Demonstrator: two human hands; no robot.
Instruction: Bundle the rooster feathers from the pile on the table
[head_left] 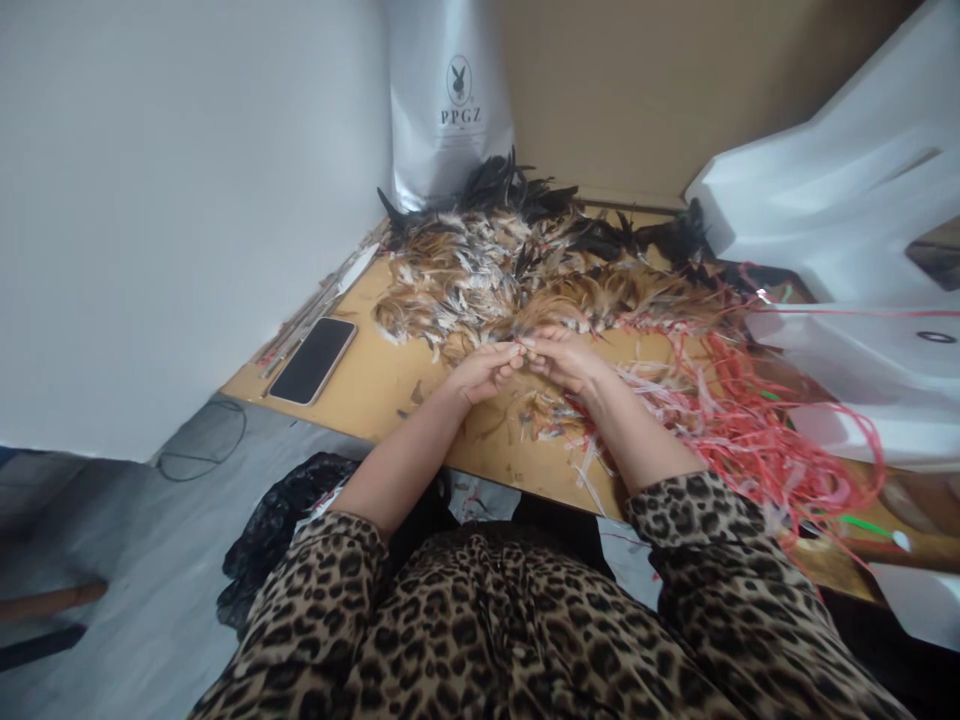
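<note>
My left hand and my right hand meet above the middle of the table, thumbs and forefingers pinched together. A small pale and reddish bit shows between the fingertips, too small to name. Just beyond the hands lies a large heap of feathers, brown and white in front. Black feathers cover its far side. Under my right forearm is a small pile of loose feathers. To the right of that forearm sprawls a tangle of red and pink plastic strings, with pale strands among them.
A phone lies at the table's left edge, beside thin sticks. Behind the feathers stands a white printed bag. A white plastic chair is on the right. Below on the floor is a black plastic bag.
</note>
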